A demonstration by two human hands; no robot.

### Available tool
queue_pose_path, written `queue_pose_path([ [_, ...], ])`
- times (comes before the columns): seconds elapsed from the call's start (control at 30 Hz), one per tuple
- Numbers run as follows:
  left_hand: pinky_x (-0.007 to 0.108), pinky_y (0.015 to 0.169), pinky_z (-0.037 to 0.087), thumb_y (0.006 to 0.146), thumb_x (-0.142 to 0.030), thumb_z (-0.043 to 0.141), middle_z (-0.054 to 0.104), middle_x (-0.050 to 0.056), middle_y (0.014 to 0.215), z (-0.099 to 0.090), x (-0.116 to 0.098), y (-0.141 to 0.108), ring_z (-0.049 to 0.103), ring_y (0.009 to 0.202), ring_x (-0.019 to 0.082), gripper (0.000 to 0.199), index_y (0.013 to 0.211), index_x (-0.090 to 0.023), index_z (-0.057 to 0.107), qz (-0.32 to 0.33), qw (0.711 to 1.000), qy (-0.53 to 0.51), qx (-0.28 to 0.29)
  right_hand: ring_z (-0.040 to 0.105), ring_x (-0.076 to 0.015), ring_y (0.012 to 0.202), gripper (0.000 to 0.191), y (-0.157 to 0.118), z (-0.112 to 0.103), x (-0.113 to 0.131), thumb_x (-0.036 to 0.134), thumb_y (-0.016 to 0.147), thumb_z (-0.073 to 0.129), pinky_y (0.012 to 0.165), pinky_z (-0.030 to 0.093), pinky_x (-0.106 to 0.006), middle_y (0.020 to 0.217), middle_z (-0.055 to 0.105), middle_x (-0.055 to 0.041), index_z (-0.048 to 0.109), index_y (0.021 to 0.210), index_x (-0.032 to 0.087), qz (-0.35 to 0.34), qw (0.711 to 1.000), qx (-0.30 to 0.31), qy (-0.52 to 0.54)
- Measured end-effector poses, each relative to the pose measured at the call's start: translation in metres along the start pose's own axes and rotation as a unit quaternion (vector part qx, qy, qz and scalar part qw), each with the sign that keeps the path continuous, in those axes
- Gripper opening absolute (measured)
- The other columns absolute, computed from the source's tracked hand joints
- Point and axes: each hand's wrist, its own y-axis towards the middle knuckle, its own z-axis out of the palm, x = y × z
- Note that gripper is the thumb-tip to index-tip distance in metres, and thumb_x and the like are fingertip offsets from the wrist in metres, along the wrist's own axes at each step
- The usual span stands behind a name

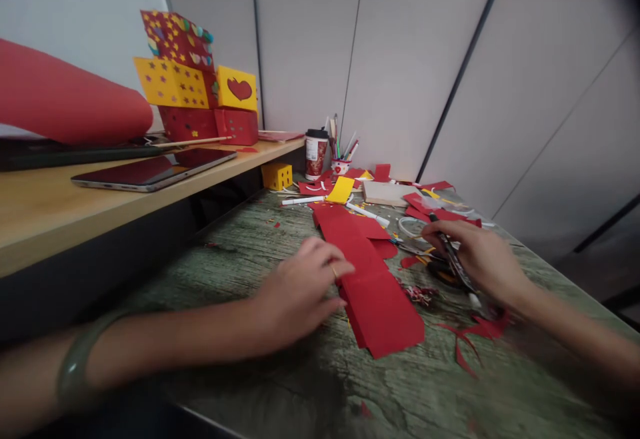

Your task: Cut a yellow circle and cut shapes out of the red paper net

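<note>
L hand blurry over red paper, R hand part-hides pen

No text, brand or number is legible. The lidded cup carries a white label with print too small to read. Red hearts mark one yellow box and the pen holder.

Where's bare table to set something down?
Mostly bare, bar small red scraps: green wood-grain tabletop between the pale wooden shelf and left hand, and nearer the camera than the long red paper. Crowded: around the right hand and back by the red-and-white cup.
</note>
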Motion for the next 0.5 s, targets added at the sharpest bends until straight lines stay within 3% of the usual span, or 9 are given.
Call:
queue_pose_path([
  [0.07, 0.033, 0.078, 0.041, 0.083, -0.032, 0.041, 0.053, 0.002, 0.106, -0.001, -0.016, -0.01, 0.047, 0.096, 0.02, 0.027, 0.107, -0.023, 0.049, 0.064, 0.995, 0.029, 0.068, 0.058, -0.0245, 0.073, 0.015, -0.001, -0.002, 0.007, 0.03, 0.076, 0.047, 0.062, 0.039, -0.031, 0.084, 0.064, -0.0042, 0.06, 0.082, 0.024, -0.001, 0.999, 0.022, 0.028],
  [0.13, 0.033, 0.071, 0.043, 0.082, -0.036, 0.042, 0.051, 0.004, 0.114, 0.004, -0.027, -0.018, 0.05, 0.095, 0.023, 0.035, 0.114, -0.021, 0.044, 0.111, 0.985, 0.084, 0.101, 0.056, -0.0211, 0.068, 0.016, -0.003, 0.0, 0.016, 0.036, 0.076, 0.05, 0.059, 0.041, -0.029, 0.078, 0.063, -0.003, 0.058, 0.081, 0.023, 0.021, 0.992, 0.06, 0.111],
  [0.27, 0.031, 0.068, 0.044, 0.082, -0.03, 0.042, 0.052, 0.007, 0.115, 0.021, -0.03, -0.021, 0.051, 0.096, 0.024, 0.032, 0.11, -0.016, 0.049, 0.165, 0.971, 0.166, 0.057, 0.054, -0.0154, 0.059, 0.02, -0.015, 0.012, 0.029, 0.04, 0.075, 0.053, 0.05, 0.041, -0.023, 0.073, 0.059, -0.0016, 0.056, 0.082, 0.022, 0.076, 0.957, 0.138, 0.245],
  [0.37, 0.029, 0.067, 0.044, 0.081, -0.019, 0.044, 0.058, 0.007, 0.104, 0.024, -0.026, -0.012, 0.053, 0.091, 0.02, 0.023, 0.1, -0.013, 0.055, 0.186, 0.965, 0.181, 0.039, 0.05, -0.0118, 0.053, 0.018, -0.026, 0.023, 0.035, 0.037, 0.071, 0.059, 0.047, 0.04, -0.021, 0.066, 0.054, 0.0015, 0.056, 0.08, 0.022, 0.155, 0.901, 0.188, 0.358],
  [0.5, 0.025, 0.05, 0.043, 0.077, -0.015, 0.048, 0.063, 0.004, 0.09, 0.021, -0.022, 0.001, 0.056, 0.073, 0.016, 0.015, 0.086, -0.016, 0.06, 0.212, 0.966, 0.141, 0.042, 0.041, -0.0084, 0.049, 0.016, -0.033, 0.03, 0.041, 0.036, 0.069, 0.061, 0.042, 0.034, -0.018, 0.06, 0.047, 0.004, 0.055, 0.074, 0.021, 0.206, 0.87, 0.239, 0.38],
])
